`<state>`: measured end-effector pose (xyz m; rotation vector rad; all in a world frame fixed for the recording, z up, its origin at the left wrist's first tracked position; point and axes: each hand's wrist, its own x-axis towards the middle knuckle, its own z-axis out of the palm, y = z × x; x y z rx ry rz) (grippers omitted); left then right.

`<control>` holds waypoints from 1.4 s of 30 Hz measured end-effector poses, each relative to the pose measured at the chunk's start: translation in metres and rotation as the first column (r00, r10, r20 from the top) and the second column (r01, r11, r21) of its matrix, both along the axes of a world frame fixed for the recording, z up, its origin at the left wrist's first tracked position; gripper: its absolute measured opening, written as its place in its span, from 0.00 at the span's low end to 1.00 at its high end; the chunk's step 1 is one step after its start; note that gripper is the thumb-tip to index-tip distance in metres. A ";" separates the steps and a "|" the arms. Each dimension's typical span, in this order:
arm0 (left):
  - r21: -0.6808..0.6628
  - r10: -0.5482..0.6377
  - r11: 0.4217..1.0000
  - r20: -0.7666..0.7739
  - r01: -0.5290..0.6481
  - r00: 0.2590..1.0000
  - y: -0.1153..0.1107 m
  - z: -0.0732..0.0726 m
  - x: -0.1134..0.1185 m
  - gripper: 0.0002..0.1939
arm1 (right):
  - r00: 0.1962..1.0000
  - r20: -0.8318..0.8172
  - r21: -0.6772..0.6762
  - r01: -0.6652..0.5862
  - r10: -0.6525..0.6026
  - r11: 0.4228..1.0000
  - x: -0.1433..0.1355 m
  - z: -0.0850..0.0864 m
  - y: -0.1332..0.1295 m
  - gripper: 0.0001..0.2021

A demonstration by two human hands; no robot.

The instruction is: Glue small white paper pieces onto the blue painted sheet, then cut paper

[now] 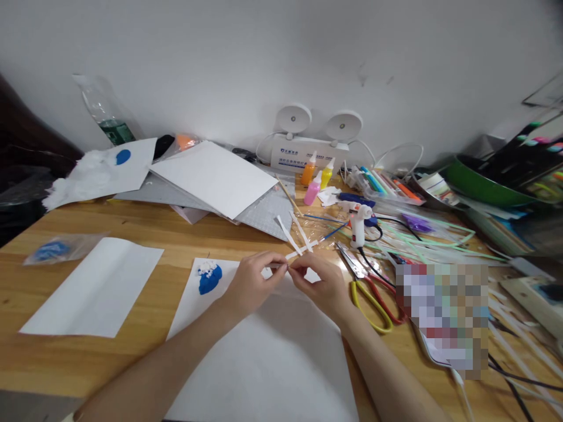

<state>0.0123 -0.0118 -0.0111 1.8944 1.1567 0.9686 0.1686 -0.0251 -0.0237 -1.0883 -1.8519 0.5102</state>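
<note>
My left hand (259, 276) and my right hand (320, 282) meet at the fingertips above a large white sheet (285, 357). Both are closed in a pinch on a small, narrow white paper strip (276, 265), mostly covered by the fingers. Just beyond the fingertips lie several more white paper strips (288, 235), some crossing each other. On the sheet's upper left corner is a blue patch (210, 281) topped with small white bits. To the right of my right hand rest scissors (368, 293) with one yellow and one red handle, blades pointing away.
A white glue gun (358, 223) with a black cord stands behind the scissors. Orange, yellow and pink bottles (312, 190) are near the wall. At right are a blurred-out device (444, 319) and cables. A folded white paper (97, 287) lies left; boards (215, 176) are stacked behind.
</note>
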 end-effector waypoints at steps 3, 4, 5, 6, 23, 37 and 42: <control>-0.004 0.000 1.000 -0.002 0.000 1.000 0.000 0.000 0.000 0.06 | 1.000 -0.002 -0.012 -0.001 0.001 1.000 0.001 -0.001 0.001 0.03; -0.007 0.000 1.000 -0.003 0.000 1.000 0.000 0.000 0.000 0.06 | 1.000 -0.002 -0.013 0.001 -0.001 1.000 0.001 -0.001 0.001 0.03; -0.010 -0.002 1.000 -0.004 0.002 1.000 0.000 0.000 0.000 0.06 | 1.000 -0.001 -0.013 0.005 -0.005 1.000 0.001 -0.002 0.001 0.03; -0.013 -0.005 1.000 -0.005 0.005 1.000 0.000 0.000 0.000 0.06 | 1.000 -0.001 -0.012 0.010 -0.010 1.000 0.001 -0.002 0.001 0.03; 0.012 -0.042 0.999 -0.017 0.042 0.999 0.000 0.000 0.000 0.06 | 1.000 0.010 0.048 0.004 -0.004 0.999 0.002 -0.001 0.000 0.05; 0.051 0.002 0.999 -0.077 0.002 0.997 0.000 0.002 -0.001 0.05 | 1.000 0.002 -0.035 0.015 -0.015 0.999 0.001 0.002 0.000 0.03; 0.087 -0.021 0.996 -0.109 0.030 0.994 0.000 0.001 -0.001 0.06 | 1.000 0.000 -0.043 0.007 -0.007 0.999 0.001 0.003 0.001 0.03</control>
